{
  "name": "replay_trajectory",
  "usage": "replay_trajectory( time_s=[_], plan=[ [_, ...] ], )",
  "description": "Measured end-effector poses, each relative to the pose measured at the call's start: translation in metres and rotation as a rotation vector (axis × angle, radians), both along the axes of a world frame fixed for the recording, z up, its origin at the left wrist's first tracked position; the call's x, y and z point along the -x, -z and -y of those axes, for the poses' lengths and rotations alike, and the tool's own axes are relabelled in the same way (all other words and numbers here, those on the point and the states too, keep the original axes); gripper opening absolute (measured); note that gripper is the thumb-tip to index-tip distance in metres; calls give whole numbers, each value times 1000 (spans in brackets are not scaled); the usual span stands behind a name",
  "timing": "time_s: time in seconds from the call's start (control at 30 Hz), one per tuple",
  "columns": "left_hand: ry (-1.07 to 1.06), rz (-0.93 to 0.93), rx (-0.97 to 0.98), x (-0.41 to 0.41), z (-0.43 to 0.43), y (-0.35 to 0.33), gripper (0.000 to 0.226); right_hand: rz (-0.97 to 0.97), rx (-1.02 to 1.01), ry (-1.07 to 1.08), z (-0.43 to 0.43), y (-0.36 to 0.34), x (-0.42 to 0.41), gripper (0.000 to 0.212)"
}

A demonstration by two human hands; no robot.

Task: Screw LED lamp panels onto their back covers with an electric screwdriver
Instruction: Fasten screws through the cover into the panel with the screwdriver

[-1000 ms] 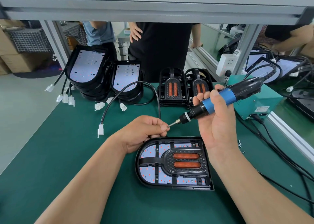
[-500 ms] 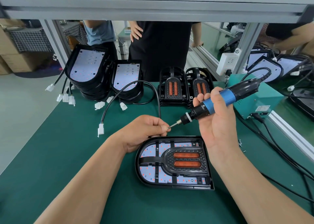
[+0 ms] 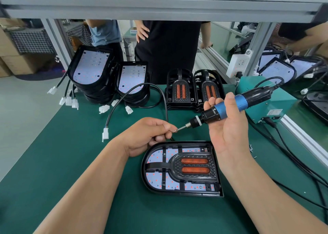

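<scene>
head view:
surface: green mat (image 3: 58,171) over the bench, pale floor off its left edge
room: aluminium frame bar (image 3: 159,5) across the top; two people standing behind the bench, cut off above the chest
right hand (image 3: 229,129): palm up, fingers wrapped round the screwdriver (image 3: 230,107), tip angled down-left
left hand (image 3: 150,134): fingertips pinched together right at the screwdriver tip; a tiny screw (image 3: 174,131) seems to sit there, hard to confirm
lamp (image 3: 181,168): flat on the mat just below both hands, black grille with two orange strips over a white LED board
back left: stacks of lamp backs (image 3: 106,79) with white boards, cables and white plugs trailing
back centre: two stacks of grilles (image 3: 192,92)
right: teal box (image 3: 269,102), partly behind the screwdriver; loose screws (image 3: 252,149) beside cables
hidden: lamp's top edge under the left hand
</scene>
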State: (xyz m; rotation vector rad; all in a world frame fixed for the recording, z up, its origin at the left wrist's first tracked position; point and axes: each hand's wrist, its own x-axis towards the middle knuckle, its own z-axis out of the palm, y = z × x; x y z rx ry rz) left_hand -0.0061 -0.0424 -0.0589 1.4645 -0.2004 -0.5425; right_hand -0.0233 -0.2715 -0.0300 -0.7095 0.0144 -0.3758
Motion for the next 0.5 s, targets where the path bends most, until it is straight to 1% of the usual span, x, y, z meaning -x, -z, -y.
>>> replay_trajectory(
  time_s=[0.1, 0.23, 0.33, 0.43, 0.5],
  plan=[
    [-14, -12, -52, -1, -6, -2, 25, -1, -20, -16, 1, -3, 1, 16],
    [113, -23, -164, 0, -16, -7, 20, 37, -20, -70, 1, -10, 5, 17],
    [217, 15, -254, 3, -20, -11, 38, 87, 5, -143, -3, -16, 13, 18],
    [239, 15, -307, 5, -19, -14, 31, 128, 57, -223, -10, -22, 22, 18],
    [231, 16, -331, 5, -18, -14, 31, 154, 107, -271, -15, -25, 29, 20]
  ],
)
